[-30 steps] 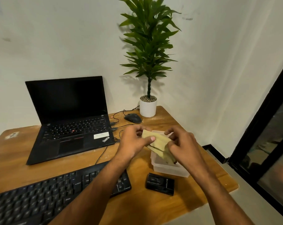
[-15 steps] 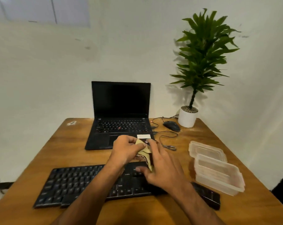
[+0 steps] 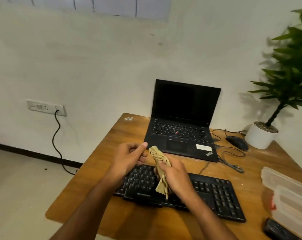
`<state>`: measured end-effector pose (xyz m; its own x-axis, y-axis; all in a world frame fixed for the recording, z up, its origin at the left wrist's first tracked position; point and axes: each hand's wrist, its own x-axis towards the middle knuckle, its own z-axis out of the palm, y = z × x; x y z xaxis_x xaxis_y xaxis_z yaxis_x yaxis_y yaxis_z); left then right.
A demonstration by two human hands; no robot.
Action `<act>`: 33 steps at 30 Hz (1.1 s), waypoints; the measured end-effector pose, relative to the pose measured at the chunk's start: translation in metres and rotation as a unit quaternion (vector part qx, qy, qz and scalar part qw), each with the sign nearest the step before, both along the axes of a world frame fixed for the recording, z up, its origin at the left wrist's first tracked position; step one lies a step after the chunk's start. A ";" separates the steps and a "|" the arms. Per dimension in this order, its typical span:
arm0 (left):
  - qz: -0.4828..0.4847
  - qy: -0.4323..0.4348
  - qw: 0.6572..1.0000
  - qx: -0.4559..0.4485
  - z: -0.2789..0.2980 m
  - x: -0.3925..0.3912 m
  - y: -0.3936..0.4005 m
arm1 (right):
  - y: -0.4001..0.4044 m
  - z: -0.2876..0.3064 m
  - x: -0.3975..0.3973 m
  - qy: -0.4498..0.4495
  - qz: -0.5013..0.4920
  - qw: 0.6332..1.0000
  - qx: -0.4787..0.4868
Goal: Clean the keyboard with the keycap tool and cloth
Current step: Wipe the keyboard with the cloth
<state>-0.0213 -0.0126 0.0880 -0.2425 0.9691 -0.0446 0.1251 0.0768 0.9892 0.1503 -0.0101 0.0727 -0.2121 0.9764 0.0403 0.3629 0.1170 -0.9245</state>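
Just left of frame centre, the left hand [image 3: 129,157] curls its fingers around what looks like a thin wire tool, too small to identify. Beside it, the right hand [image 3: 172,175] grips a bunched tan cloth [image 3: 159,168] above the black keyboard [image 3: 216,193] on the table [image 3: 105,153]. Soft, light and limp, the cloth likely handles best wadded mid-length.

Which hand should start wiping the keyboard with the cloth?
Right, probably. The right hand already grips the bunched cloth and sits directly over the keyboard. The left hand has let go of the cloth, fingers curled round something thin I can't identify.
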 end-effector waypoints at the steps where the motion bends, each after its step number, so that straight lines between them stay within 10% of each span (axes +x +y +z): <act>1: 0.012 0.027 0.999 0.013 -0.002 -0.012 -0.007 | 0.002 0.002 -0.006 0.049 -0.009 0.998 -0.044; 6: -0.042 0.179 0.983 0.003 -0.027 -0.065 -0.034 | 0.012 0.005 -0.022 0.201 -0.045 0.967 -0.150; 15: -0.253 0.326 0.909 -0.060 -0.077 -0.100 -0.034 | 0.017 -0.010 -0.022 0.197 -0.057 0.958 -0.199; 33: -0.245 0.303 0.921 0.000 -0.077 -0.047 0.004 | 0.021 -0.007 0.012 0.217 -0.079 0.961 -0.153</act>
